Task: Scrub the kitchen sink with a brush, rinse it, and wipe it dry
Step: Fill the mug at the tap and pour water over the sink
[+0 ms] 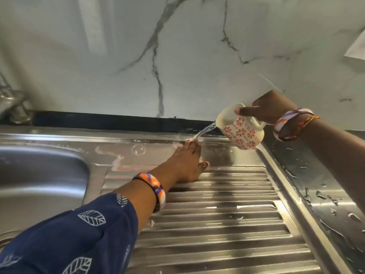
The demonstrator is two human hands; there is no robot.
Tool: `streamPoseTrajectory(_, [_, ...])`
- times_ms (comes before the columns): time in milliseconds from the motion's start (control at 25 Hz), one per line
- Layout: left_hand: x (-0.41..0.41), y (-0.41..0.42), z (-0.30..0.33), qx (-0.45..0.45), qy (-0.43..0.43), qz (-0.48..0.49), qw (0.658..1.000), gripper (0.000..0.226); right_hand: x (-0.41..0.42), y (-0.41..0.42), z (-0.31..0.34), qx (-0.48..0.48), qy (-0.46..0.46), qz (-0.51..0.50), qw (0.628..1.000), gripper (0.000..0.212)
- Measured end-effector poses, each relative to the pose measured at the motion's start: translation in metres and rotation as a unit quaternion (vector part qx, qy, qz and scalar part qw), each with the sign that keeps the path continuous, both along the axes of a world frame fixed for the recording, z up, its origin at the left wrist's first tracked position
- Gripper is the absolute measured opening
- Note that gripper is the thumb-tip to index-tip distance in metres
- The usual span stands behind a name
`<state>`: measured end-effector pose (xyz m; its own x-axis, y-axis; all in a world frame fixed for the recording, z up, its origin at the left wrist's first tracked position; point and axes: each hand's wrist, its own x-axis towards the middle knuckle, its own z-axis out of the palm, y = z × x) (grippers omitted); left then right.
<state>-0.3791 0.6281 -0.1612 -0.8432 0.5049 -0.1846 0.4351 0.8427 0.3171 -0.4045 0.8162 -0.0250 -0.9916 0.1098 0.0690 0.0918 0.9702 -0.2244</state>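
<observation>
My right hand (270, 109) grips a cream mug with red flower patterns (242, 131) by its handle and tilts it to the left. A thin stream of water (205, 130) runs from the mug's rim onto the back of the steel sink's drainboard (227, 214). My left hand (187, 163) lies flat with straight fingers on the drainboard's back edge, fingertips right under the stream. Pale soapy streaks (110, 153) show on the steel left of that hand. The sink basin (39, 175) sits at the left. No brush is in view.
A steel tap base (18, 113) stands at the back left. A marble-patterned wall (177, 56) rises behind the sink. Water drops lie on the steel rim (325, 194) at the right. A white object (357, 48) shows at the upper right edge.
</observation>
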Motion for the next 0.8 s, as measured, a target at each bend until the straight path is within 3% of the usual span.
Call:
streamPoseTrajectory(160, [0.005,-0.040,0.005,-0.027,0.010,0.079,0.996,0.072,-0.008,-0.042,0.002,0.051,0.048,0.044,0.997,0.048])
streamPoseTrajectory(280, [0.009,-0.070,0.005,-0.066,-0.002,0.236,0.969,0.078,-0.011,-0.072,-0.005,0.108,0.090,0.102,0.985,0.053])
streamPoseTrajectory(360, [0.011,-0.081,0.007,-0.094,-0.014,0.283,0.954,0.078,-0.011,-0.080,-0.005,0.105,0.082,0.125,0.983,0.051])
streamPoseTrajectory(520, [0.019,-0.075,0.014,-0.045,0.000,0.189,0.981,0.073,-0.011,-0.068,0.006,-0.046,0.001,0.084,0.995,0.048])
streamPoseTrajectory(600, [0.030,-0.062,0.015,-0.025,0.016,0.102,0.994,0.072,-0.004,-0.054,0.008,-0.057,-0.012,0.057,0.997,0.046])
streamPoseTrajectory(720, [0.053,-0.043,0.007,-0.014,0.007,0.011,1.000,0.069,0.013,-0.039,0.002,0.073,0.015,0.058,0.996,0.041])
streamPoseTrajectory(800, [0.066,-0.039,0.000,-0.004,-0.005,0.001,1.000,0.068,0.030,-0.039,-0.002,0.186,0.036,0.062,0.980,0.049])
